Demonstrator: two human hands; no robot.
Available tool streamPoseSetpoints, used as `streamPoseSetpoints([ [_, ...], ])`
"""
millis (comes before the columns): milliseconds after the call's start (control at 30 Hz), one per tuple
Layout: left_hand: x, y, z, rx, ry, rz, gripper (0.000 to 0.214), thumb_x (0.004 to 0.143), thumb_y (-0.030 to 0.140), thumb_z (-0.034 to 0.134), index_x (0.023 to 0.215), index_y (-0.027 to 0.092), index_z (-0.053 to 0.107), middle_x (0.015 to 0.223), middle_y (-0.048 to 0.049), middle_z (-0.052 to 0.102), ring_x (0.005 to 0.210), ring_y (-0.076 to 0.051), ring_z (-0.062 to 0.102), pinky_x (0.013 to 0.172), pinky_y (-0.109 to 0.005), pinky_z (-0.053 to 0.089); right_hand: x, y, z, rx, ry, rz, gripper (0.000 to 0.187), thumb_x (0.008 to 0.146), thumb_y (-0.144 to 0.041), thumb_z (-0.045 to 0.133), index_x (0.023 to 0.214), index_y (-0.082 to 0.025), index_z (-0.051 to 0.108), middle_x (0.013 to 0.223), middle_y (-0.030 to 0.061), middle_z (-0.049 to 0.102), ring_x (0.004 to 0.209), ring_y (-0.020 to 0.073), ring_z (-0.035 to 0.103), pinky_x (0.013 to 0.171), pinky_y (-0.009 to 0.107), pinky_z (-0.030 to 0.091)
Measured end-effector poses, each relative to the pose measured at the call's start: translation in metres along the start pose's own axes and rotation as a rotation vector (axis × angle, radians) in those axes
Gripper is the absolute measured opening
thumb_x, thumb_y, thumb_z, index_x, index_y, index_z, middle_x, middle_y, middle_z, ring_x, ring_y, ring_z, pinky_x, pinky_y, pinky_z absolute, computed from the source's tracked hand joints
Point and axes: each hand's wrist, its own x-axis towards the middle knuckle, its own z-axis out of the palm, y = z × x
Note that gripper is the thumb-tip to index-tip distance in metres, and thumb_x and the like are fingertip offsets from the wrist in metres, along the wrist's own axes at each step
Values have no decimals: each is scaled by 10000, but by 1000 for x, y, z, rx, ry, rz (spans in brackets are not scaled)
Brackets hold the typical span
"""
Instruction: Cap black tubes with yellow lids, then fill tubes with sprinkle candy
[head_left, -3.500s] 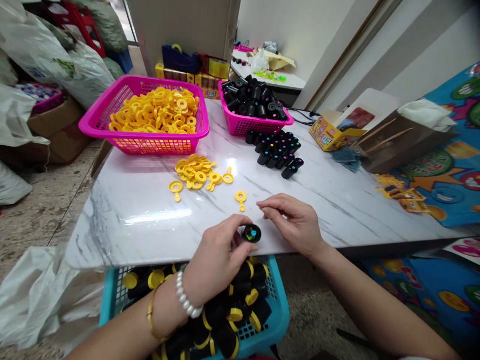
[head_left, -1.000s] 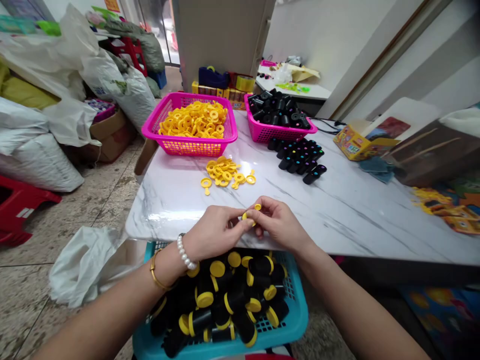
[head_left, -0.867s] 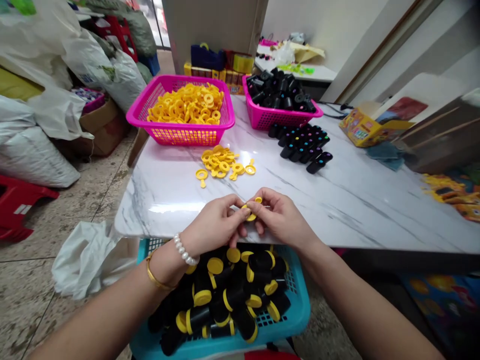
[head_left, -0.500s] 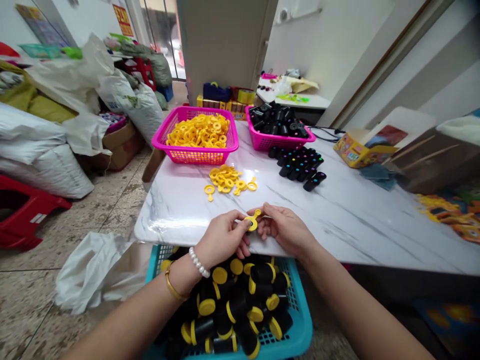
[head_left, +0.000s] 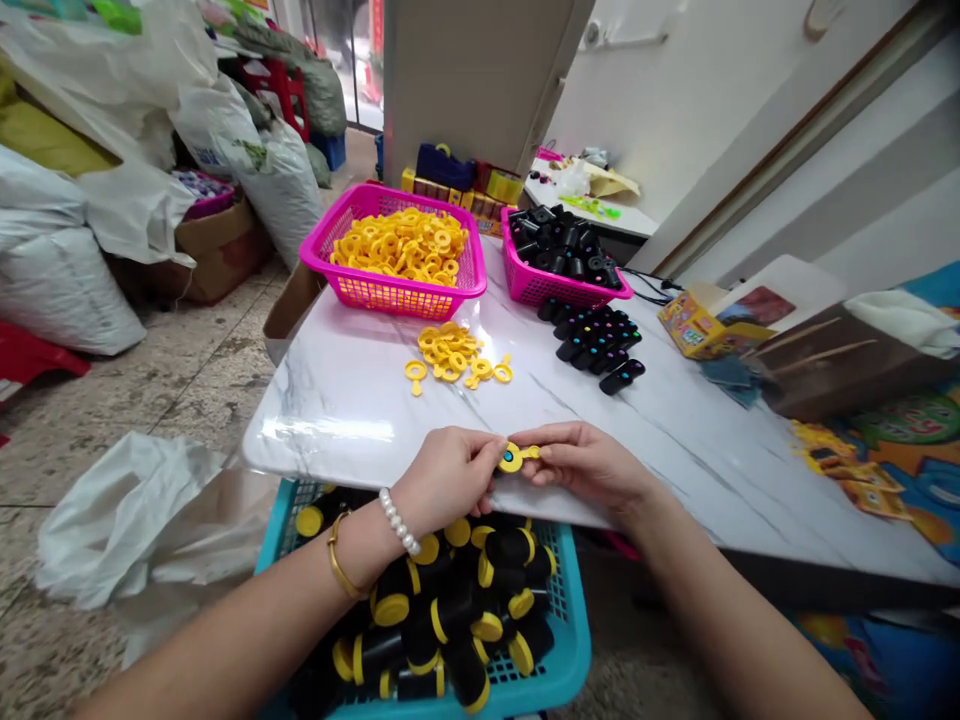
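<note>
Near the table's front edge, my left hand (head_left: 456, 470) pinches a yellow ring-shaped piece with a tab (head_left: 515, 464) at its round end. A blue-green spot shows in the ring's hole; what lies beneath it is hidden. My right hand (head_left: 589, 465) has its thumb and fingers closed on the small tab. Beyond my hands lies a loose pile of similar yellow ring pieces (head_left: 448, 345). To its right stand rows of black cylinders (head_left: 600, 338) with coloured dots on top. Below my left wrist, a teal basket (head_left: 576, 640) holds many black cylinders with yellow ends.
At the table's back, one pink basket (head_left: 397, 298) is heaped with yellow pieces and another pink basket (head_left: 559, 290) with black cylinders. A yellow carton (head_left: 690, 325) stands at the right. White sacks (head_left: 64, 260) and a plastic bag (head_left: 112, 520) occupy the floor at left.
The yellow ring piece has turned so its tab points right, and my right fingers have closed on the tab. The blue-green spot now shows in its hole. The view has shifted slightly.
</note>
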Motion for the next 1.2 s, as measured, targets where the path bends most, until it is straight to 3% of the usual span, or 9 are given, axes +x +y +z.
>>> streamPoseSetpoints([
  [67,-1,0,-1,20,-8,8,392,894,456,388,703,182,593,525,11,576,449,-147,615,402,-207,456,3,-3,1,-57,-11,-14,279,756,-249,739,988,-110,670,687,41,711,559,110,669,531,185,547],
  [167,-3,-2,-3,14,-36,35,405,907,442,359,701,173,581,525,-2,585,464,-147,618,441,-215,478,12,-11,14,-193,-45,31,307,735,-306,759,943,-160,587,524,-73,582,341,66,503,315,145,386],
  [300,-6,-1,-11,-206,-81,-10,285,883,321,368,1083,188,523,643,-16,654,522,-169,651,513,-264,530,18,-18,33,-337,-7,100,308,767,-321,725,930,-210,488,480,-133,458,309,25,329,290,116,256],
  [400,-5,5,-15,-357,-117,-136,406,818,226,399,1223,198,375,632,-14,657,524,-198,662,512,-302,542,17,-18,37,-331,-11,121,298,780,-335,697,930,-220,467,457,-142,427,294,23,274,284,118,207],
  [500,-4,8,-17,-372,-167,-177,394,770,177,453,1156,192,372,603,-1,639,510,-189,656,516,-298,543,18,-19,33,-319,-67,170,306,765,-331,697,960,-208,496,459,-125,477,283,34,327,293,130,279],
  [667,-6,-2,-18,-318,-166,-43,418,686,86,514,1074,193,400,645,6,644,530,-177,663,538,-289,548,19,-19,31,-400,-78,197,325,790,-351,650,1049,-177,563,539,-39,629,430,127,603,453,235,516],
  [867,-12,-4,-11,-296,-76,-11,384,739,133,459,1106,198,371,642,8,630,516,-178,654,492,-279,532,10,-8,47,-369,49,109,275,748,-357,632,949,-178,576,467,-50,607,364,120,563,388,197,460],
  [1033,-17,-4,-19,-269,-90,-17,371,734,165,399,1101,208,359,658,31,600,432,-139,586,351,-203,424,-16,15,72,-277,-13,87,326,750,-373,614,1012,-184,568,449,-59,580,315,105,508,351,176,407],
  [1200,-13,3,-17,-90,-12,6,301,745,175,399,1042,207,435,731,27,607,408,-67,472,341,-152,303,-37,56,85,-442,107,-161,329,742,-374,669,1009,-180,669,497,-80,490,384,51,437,392,145,345],
])
